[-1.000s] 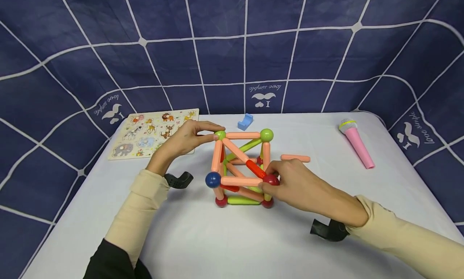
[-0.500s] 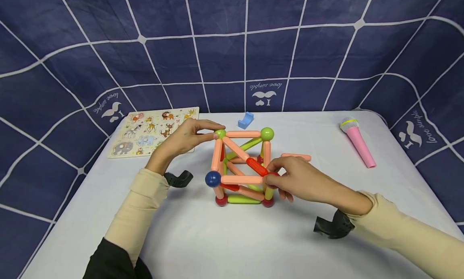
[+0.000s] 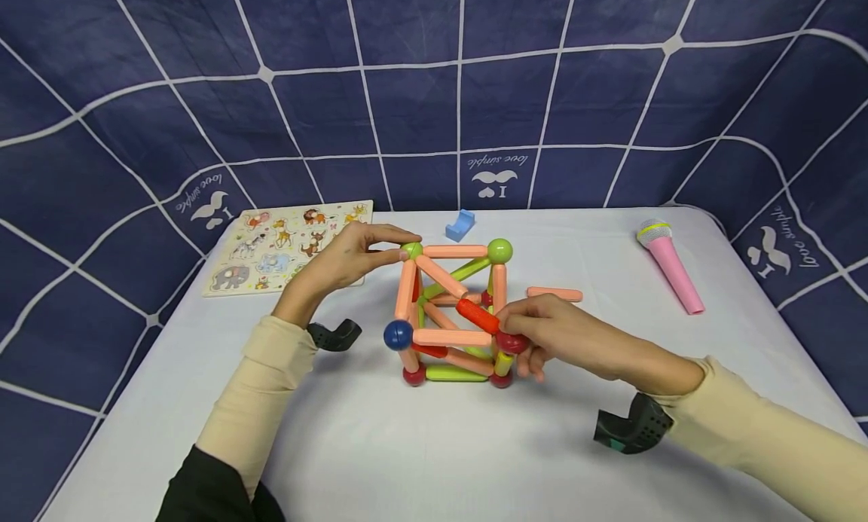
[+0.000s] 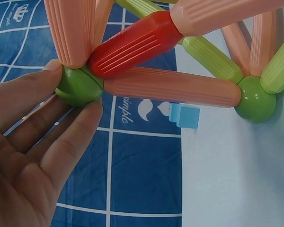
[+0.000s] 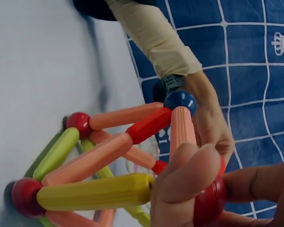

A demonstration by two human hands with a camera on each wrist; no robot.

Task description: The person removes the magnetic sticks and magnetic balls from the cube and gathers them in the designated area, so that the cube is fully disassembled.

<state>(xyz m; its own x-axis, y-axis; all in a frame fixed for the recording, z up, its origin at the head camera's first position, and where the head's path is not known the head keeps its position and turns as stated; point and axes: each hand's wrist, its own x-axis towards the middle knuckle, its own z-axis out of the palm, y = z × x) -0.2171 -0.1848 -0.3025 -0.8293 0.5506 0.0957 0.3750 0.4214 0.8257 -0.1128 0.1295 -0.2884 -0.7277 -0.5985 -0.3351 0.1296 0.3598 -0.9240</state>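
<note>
A box-like frame of magnetic rods [image 3: 450, 337] and balls stands mid-table. With thumb and fingertips, my left hand [image 3: 339, 258] pinches the green ball [image 4: 79, 87] at its far left top corner. My right hand [image 3: 563, 334] grips the red ball [image 3: 513, 343] at the near right top corner; in the right wrist view, fingers partly cover it. A red rod [image 3: 477, 316] slants up from that ball, its upper end out of line with the salmon rod [image 3: 441, 276] above. Below the ball is a yellow rod [image 5: 97, 191]. A blue ball [image 3: 398, 335] marks the near left top corner.
A loose salmon rod [image 3: 554, 294] lies right of the frame. Behind it is a small light-blue block [image 3: 460, 225]. An animal puzzle board [image 3: 230, 254] lies at the back left, a pink toy microphone [image 3: 671, 270] at the right.
My right hand has shifted its grip on the red ball, and the red ball has moved slightly right. The red rod has slipped out of line with the salmon rod. The left hand has stayed put.
</note>
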